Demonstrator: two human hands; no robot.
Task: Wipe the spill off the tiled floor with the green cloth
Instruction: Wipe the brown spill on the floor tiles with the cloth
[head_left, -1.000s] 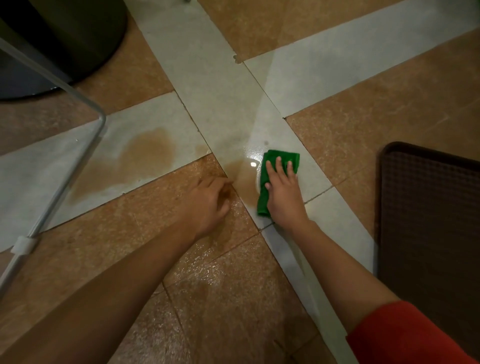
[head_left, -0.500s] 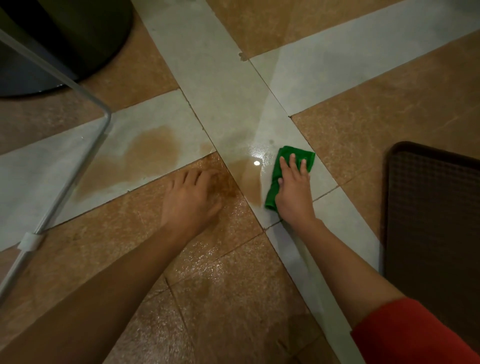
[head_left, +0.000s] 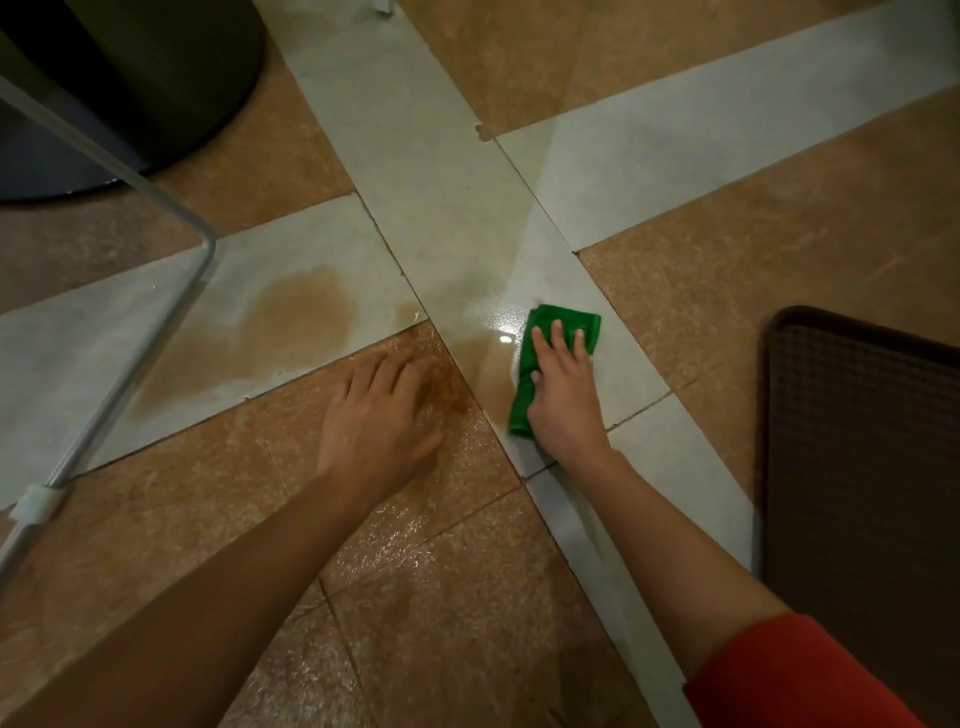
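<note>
A brown spill (head_left: 291, 317) spreads over a pale tile at the left and reaches the tile crossing, with a wet brown patch (head_left: 488, 369) beside the cloth. The green cloth (head_left: 563, 319) lies folded on the pale strip, pressed flat under my right hand (head_left: 563, 395), whose fingers rest spread on top of it. My left hand (head_left: 382, 415) is planted palm down on the brown tile, fingers apart, its fingertips at the edge of the spill. It holds nothing.
A bent metal tube frame (head_left: 156, 332) with a white clip runs along the left. A dark round base (head_left: 156, 78) sits at the top left. A dark brown mat (head_left: 862, 467) lies at the right. The brown tile (head_left: 441, 597) below my hands glistens wet.
My right hand has pushed the green cloth a little to the right and away along the pale strip. My left hand has shifted left and flattened on the brown tile.
</note>
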